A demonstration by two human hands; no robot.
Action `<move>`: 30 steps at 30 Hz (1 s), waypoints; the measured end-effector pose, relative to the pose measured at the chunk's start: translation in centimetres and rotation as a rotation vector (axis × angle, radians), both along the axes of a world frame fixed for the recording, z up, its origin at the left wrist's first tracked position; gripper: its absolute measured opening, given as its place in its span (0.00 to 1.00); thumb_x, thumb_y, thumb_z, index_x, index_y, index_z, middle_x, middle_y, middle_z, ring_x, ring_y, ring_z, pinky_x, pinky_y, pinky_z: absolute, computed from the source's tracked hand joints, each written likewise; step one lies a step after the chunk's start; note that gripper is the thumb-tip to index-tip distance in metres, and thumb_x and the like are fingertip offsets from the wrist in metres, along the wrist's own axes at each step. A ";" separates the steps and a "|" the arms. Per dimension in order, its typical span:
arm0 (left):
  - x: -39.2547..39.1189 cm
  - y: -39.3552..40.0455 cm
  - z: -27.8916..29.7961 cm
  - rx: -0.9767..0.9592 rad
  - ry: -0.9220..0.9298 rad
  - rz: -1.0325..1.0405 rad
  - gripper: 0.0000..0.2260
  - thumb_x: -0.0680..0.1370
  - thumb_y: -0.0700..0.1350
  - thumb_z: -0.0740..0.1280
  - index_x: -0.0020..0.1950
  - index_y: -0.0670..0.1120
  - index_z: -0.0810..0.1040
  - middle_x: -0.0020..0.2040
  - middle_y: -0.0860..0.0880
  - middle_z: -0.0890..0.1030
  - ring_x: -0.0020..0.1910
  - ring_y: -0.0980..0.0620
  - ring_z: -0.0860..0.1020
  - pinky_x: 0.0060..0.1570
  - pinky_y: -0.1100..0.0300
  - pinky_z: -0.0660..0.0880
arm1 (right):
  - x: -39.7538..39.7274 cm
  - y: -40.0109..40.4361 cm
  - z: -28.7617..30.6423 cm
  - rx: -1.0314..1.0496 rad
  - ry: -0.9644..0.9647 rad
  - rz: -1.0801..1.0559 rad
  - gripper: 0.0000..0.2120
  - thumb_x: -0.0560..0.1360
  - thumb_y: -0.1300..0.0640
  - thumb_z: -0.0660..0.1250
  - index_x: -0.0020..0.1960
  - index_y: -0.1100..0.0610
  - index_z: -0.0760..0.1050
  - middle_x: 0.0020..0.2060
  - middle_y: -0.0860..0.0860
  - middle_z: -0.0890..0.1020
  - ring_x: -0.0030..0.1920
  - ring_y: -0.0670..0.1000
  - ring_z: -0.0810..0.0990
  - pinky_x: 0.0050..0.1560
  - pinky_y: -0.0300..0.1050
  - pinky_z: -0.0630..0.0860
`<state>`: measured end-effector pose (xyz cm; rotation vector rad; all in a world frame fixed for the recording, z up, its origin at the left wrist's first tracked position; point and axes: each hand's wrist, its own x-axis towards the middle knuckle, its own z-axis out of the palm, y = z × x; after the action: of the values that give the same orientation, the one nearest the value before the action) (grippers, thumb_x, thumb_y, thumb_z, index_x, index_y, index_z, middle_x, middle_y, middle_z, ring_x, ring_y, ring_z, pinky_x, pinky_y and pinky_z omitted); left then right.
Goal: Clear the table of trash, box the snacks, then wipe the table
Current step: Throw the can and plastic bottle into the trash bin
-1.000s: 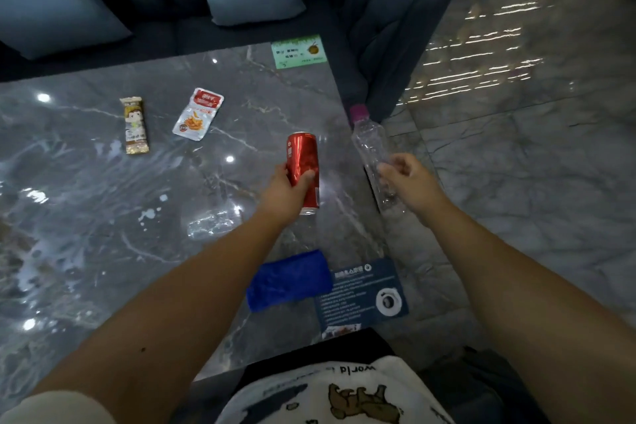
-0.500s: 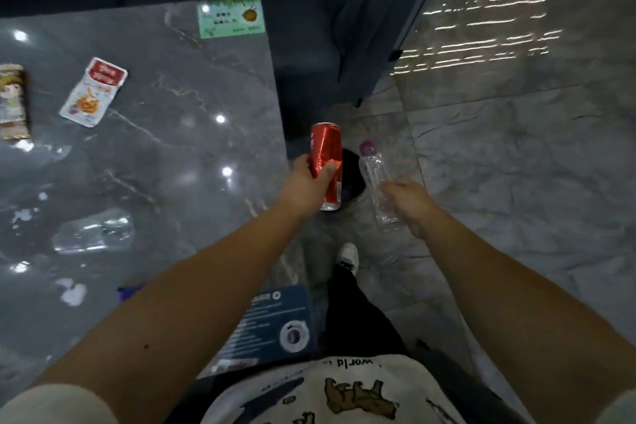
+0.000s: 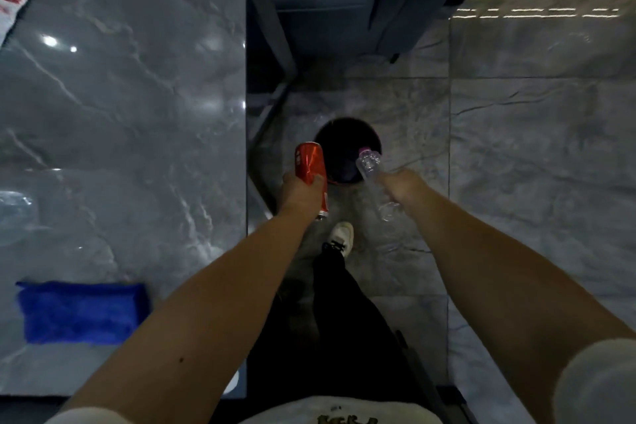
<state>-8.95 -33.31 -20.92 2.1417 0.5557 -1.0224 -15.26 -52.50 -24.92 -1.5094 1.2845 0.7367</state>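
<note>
Left hand (image 3: 303, 191) fingers around red can (image 3: 310, 165), right hand (image 3: 402, 185) around bottle (image 3: 373, 175)

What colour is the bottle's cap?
Pink-purple, on the clear bottle in the right hand; head view.

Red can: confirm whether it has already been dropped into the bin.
No, the left hand grips the red can beside the dark bin.

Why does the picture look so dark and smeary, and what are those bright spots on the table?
Head view: the room is dim, so the trash bin looks like a black hole; the bright spots are lamp glare on the shiny marble table; light streaks stripe the floor top right; the blue cloth looks smeared; the wide lens stretches both arms; the red can stays fairly sharp.
</note>
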 end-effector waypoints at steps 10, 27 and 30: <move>0.8 0.3 -3.3 0.064 -0.018 -0.069 0.22 0.77 0.53 0.66 0.66 0.42 0.69 0.59 0.41 0.79 0.50 0.43 0.77 0.45 0.57 0.69 | 1.6 -2.1 -2.0 -0.087 -0.069 0.197 0.23 0.75 0.47 0.66 0.57 0.66 0.75 0.53 0.61 0.79 0.55 0.60 0.77 0.54 0.48 0.74; 0.7 -4.8 -4.9 0.081 -0.058 -0.405 0.24 0.77 0.57 0.64 0.66 0.42 0.71 0.58 0.40 0.79 0.56 0.40 0.78 0.55 0.52 0.74 | -10.0 -1.4 0.5 -0.369 -0.030 1.031 0.20 0.79 0.52 0.57 0.66 0.60 0.69 0.65 0.58 0.72 0.67 0.58 0.67 0.70 0.51 0.61; 1.7 -7.3 -5.7 0.038 -0.078 -0.479 0.26 0.76 0.57 0.66 0.68 0.41 0.68 0.61 0.39 0.77 0.58 0.39 0.77 0.59 0.47 0.74 | -10.7 -1.9 0.8 -0.383 -0.027 1.031 0.19 0.79 0.50 0.55 0.64 0.60 0.71 0.63 0.58 0.74 0.65 0.57 0.68 0.68 0.51 0.63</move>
<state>-7.25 -40.57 -26.57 2.3965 0.0173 -1.1753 -25.94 -54.35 -24.13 -2.5162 0.5564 1.1266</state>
